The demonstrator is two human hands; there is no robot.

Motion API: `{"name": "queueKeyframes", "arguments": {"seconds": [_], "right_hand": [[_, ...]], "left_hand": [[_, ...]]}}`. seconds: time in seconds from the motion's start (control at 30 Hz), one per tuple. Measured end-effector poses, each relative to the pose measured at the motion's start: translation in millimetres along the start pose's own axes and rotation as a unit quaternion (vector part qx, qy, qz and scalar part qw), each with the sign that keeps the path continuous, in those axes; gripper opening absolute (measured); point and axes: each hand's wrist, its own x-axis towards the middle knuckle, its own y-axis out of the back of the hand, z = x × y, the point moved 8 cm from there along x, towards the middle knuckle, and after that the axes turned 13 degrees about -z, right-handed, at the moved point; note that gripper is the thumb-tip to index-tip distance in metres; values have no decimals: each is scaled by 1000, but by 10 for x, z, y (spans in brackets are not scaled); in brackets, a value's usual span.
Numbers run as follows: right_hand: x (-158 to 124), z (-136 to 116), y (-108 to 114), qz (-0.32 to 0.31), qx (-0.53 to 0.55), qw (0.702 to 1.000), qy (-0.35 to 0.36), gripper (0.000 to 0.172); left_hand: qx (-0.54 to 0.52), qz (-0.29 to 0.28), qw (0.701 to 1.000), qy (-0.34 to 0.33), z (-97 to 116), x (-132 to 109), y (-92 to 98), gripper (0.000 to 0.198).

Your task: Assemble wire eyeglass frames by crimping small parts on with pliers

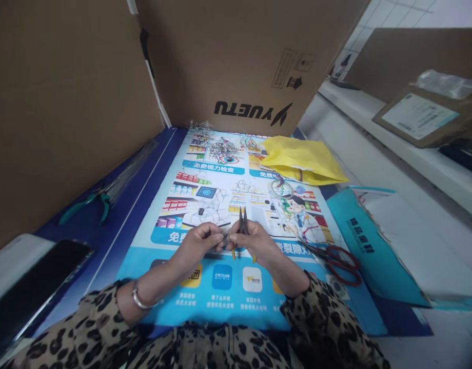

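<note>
My left hand (201, 242) is closed in a pinch, thumb against forefinger, on a small bluish-grey wiry piece (225, 238). It is too small to make out clearly. Close beside it, my right hand (257, 243) grips needle-nose pliers (242, 221) with yellow handles, jaws pointing away from me and slightly apart. The right fingertips also meet the small piece. Beyond my hands, thin wire pieces (220, 197) lie on the printed poster (170, 261) that covers the table. A ring of coiled wire (282, 187) lies farther back on the right.
A tangled wire heap (224, 147) lies at the back before a cardboard box wall (228, 66). A yellow pouch (305, 156), red-handled scissors (343, 265) and a teal box flap (365, 236) are on the right. Teal-handled pliers (103, 205) and a dark phone-like slab (39, 292) are left.
</note>
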Motion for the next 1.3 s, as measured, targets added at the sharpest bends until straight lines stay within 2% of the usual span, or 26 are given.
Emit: {"name": "queueKeyframes", "arguments": {"seconds": [0.23,0.37,0.43,0.53,0.63,0.73,0.83,0.97,1.13,1.3], "right_hand": [[-42,-128,-14,-12,-40,999,-10,22],[-21,-352,171,30,-63,998,-1,22],[54,-450,318,66,-69,995,-7,23],[269,-546,513,101,-109,988,-33,23],[543,-558,645,124,-138,980,-70,19],[817,-533,675,123,-159,976,-90,13],[1029,-489,682,121,-184,970,-103,10],[1167,-445,757,140,-208,962,-112,13],[1168,-422,852,153,-217,958,-109,12],[1126,-435,893,165,-221,956,-99,12]], "left_hand": [[30,-24,999,-8,70,15,-34,18],[166,4,984,-59,319,-40,77,17],[300,9,950,-81,464,-109,102,14],[496,-41,862,-94,524,-232,30,12],[615,-38,785,-64,416,-332,53,13],[667,-46,742,-40,255,-365,63,9],[684,-39,727,-48,185,-355,62,4],[691,-40,719,-65,177,-331,34,6],[692,-45,716,-82,162,-328,4,9],[713,-67,691,-97,81,-332,-36,8]]}}
